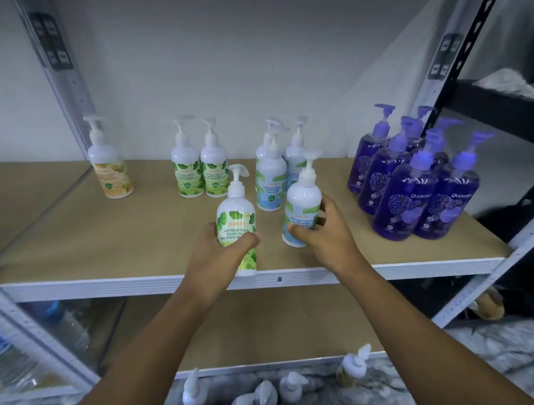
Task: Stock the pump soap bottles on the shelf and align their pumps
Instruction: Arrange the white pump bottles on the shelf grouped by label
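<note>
Shelf front edge (133,283) has green-label bottle (236,213) in left hand's (217,255) grasp; right hand (328,235) grasps blue-label bottle (302,200) just behind.

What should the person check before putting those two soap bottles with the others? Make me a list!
1. The left hand grips the green-label bottle: ok, it is curled round it.
2. The right hand grips the blue-label bottle: ok.
3. The green-label bottle sits well onto the shelf: not ok, its base is at the front edge.
4. Room in front of the green pair: ok, bare board there.
5. Room beside the blue group: ok, bare board to its right.
6. All pumps facing one way: cannot tell, the back ones are blurred.
</note>
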Action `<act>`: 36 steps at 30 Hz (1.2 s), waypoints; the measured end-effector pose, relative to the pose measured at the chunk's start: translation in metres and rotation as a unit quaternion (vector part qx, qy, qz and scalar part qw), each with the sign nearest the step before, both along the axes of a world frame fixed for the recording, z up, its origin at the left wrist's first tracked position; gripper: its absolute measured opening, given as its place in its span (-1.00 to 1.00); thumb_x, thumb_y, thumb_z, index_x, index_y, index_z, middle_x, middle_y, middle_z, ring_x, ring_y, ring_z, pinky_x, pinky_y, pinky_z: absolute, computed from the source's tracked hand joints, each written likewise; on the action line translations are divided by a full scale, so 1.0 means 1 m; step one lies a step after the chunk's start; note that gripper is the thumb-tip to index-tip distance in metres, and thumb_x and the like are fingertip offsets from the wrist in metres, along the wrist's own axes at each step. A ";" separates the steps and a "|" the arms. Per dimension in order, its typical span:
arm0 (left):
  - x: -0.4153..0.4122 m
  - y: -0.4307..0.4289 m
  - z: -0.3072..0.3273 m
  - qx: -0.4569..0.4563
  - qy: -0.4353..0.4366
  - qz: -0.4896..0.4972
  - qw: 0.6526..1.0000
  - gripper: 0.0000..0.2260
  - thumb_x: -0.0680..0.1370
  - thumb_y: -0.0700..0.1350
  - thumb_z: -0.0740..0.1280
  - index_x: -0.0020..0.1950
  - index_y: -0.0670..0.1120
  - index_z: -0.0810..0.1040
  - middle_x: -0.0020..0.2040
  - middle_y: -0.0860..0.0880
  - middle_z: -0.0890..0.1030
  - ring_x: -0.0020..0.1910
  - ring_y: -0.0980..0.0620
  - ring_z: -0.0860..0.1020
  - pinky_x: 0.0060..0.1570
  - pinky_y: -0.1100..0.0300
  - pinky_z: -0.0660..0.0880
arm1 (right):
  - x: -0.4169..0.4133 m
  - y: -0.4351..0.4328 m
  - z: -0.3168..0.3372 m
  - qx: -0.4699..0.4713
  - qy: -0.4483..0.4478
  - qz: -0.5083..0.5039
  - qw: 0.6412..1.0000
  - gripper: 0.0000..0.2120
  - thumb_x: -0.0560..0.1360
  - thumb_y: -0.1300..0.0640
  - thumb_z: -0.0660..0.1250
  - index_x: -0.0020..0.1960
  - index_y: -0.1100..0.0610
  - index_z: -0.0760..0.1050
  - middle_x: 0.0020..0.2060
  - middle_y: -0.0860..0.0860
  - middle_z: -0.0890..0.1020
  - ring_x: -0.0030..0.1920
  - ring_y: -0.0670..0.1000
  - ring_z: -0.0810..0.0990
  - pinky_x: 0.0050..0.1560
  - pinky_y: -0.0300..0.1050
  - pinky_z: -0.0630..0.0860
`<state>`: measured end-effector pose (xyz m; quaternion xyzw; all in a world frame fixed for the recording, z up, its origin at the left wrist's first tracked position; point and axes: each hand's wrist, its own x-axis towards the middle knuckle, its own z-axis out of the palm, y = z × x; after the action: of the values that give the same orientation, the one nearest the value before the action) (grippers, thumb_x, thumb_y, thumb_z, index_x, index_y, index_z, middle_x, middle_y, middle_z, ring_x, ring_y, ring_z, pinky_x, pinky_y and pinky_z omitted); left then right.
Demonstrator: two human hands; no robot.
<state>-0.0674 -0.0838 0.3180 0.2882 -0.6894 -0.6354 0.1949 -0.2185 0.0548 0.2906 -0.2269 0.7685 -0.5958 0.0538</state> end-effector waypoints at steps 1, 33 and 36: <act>-0.001 0.000 0.000 0.002 -0.002 0.003 1.000 -0.71 0.47 -0.03 0.50 0.11 -0.09 0.56 -0.09 -0.08 0.67 -0.19 0.00 0.66 -0.23 0.18 0.52 | 0.000 -0.001 -0.003 0.032 0.024 -0.019 0.999 -0.27 0.31 0.10 0.59 0.40 -0.06 0.37 0.24 -0.02 0.45 0.16 -0.07 0.55 0.22 -0.11 0.53; -0.006 -0.006 -0.003 0.046 -0.018 0.007 0.999 -0.52 0.26 0.13 0.51 0.06 -0.09 0.58 -0.09 -0.17 0.70 -0.10 -0.19 0.71 0.05 -0.23 0.62 | -0.083 -0.046 0.009 0.155 -0.017 -0.048 0.987 -0.37 0.35 0.11 0.58 0.32 0.09 0.37 0.20 0.00 0.60 0.19 0.07 0.57 0.25 0.05 0.50; -0.006 -0.007 -0.004 0.044 -0.018 0.006 0.999 -0.52 0.25 0.13 0.51 0.06 -0.09 0.58 -0.09 -0.17 0.70 -0.10 -0.18 0.71 0.05 -0.20 0.63 | -0.083 -0.046 0.008 0.158 -0.023 -0.047 0.986 -0.35 0.34 0.09 0.59 0.34 0.09 0.37 0.20 -0.01 0.60 0.20 0.07 0.57 0.26 0.06 0.50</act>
<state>-0.0733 -0.0906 0.3139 0.3125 -0.6625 -0.6584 0.1733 -0.3019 0.0090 0.2985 -0.1650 0.8615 -0.4738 0.0787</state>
